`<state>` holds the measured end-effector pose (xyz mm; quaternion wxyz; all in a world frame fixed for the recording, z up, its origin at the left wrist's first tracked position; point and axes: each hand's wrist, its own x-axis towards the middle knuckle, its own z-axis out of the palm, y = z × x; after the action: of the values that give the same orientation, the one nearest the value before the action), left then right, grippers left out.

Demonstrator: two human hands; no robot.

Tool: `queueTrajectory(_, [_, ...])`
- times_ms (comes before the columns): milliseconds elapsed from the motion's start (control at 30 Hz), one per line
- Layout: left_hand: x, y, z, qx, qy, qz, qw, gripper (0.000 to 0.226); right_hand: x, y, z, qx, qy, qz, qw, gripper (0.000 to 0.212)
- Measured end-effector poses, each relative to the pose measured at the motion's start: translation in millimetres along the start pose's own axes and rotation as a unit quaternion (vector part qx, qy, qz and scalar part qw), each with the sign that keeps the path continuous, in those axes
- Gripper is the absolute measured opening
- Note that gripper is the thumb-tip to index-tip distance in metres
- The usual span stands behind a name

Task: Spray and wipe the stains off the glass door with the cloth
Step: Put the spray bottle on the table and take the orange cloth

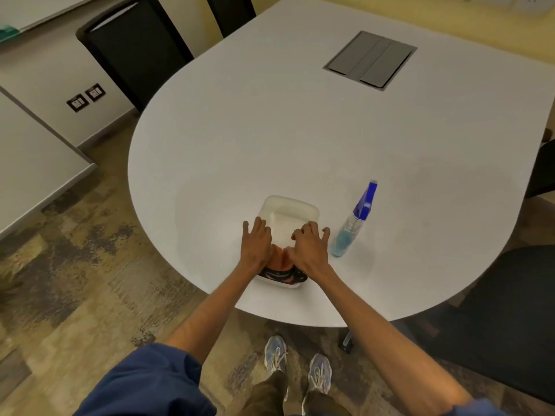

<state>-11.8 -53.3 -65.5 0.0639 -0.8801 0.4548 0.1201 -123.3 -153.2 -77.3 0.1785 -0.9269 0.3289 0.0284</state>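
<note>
The left hand (256,241) and right hand (310,246) lie spread-fingered on the white box (289,213) at the tabletop (270,130) edge, over something orange, probably the soft cloth (280,256). The spray bottle (350,232) beside them looks light and slick; I'd grip its neck.

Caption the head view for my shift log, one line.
Left hand and right hand rest on a white container's lid, orange cloth beneath, spray bottle upright beside it on the table.
</note>
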Motion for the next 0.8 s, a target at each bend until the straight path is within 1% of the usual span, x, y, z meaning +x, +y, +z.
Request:
queueTrajectory(67, [0, -7, 7, 0.055, -0.026, 0.023, 0.998, 0.051, 9, -5, 5, -0.068, -0.056, 0.005, 0.996, 0.054])
queueTrajectory(133, [1, -14, 13, 0.109, -0.04, 0.032, 0.993, 0.06, 15, -6, 10, -0.138, -0.091, 0.008, 0.986, 0.051])
queueTrajectory(200, [4, -22, 15, 0.142, -0.04, 0.036, 0.988, 0.06, 20, -4, 13, -0.174, -0.116, 0.018, 0.978, 0.043])
queueTrajectory(233, [5, -24, 16, 0.139, -0.038, 0.04, 0.989, 0.055, 21, -2, 14, -0.183, -0.13, 0.026, 0.974, 0.043])
queueTrajectory(300, [8, -27, 17, 0.108, -0.035, 0.053, 0.992, 0.043, 25, -3, 13, -0.21, -0.158, 0.038, 0.964, 0.048])
queueTrajectory(367, [12, -29, 17, 0.073, -0.023, 0.063, 0.995, 0.036, 29, -7, 11, -0.239, -0.171, 0.038, 0.955, 0.05])
queueTrajectory(433, [15, -31, 15, 0.051, -0.005, 0.072, 0.996, 0.036, 33, -11, 7, -0.252, -0.179, 0.039, 0.95, 0.044])
queueTrajectory(500, [17, -35, 11, 0.036, 0.013, 0.082, 0.996, 0.039, 38, -12, 0, -0.24, -0.191, 0.053, 0.95, 0.037])
queueTrajectory(567, [18, -41, 6, -0.017, 0.048, 0.082, 0.995, 0.041, 44, -13, -11, -0.203, -0.194, 0.061, 0.958, 0.03])
queueTrajectory(633, [16, -45, 0, -0.13, 0.1, 0.052, 0.985, 0.04, 50, -13, -25, -0.149, -0.184, 0.072, 0.969, 0.026])
queueTrajectory(700, [14, -50, -6, -0.26, 0.137, -0.003, 0.956, 0.036, 56, -16, -41, -0.101, -0.165, 0.097, 0.976, 0.03])
queueTrajectory(767, [12, -54, -13, -0.36, 0.132, -0.053, 0.922, 0.036, 62, -19, -59, -0.056, -0.148, 0.13, 0.979, 0.04])
queueTrajectory(800, [12, -56, -17, -0.393, 0.127, -0.067, 0.908, 0.037, 64, -20, -69, -0.035, -0.143, 0.145, 0.978, 0.042])
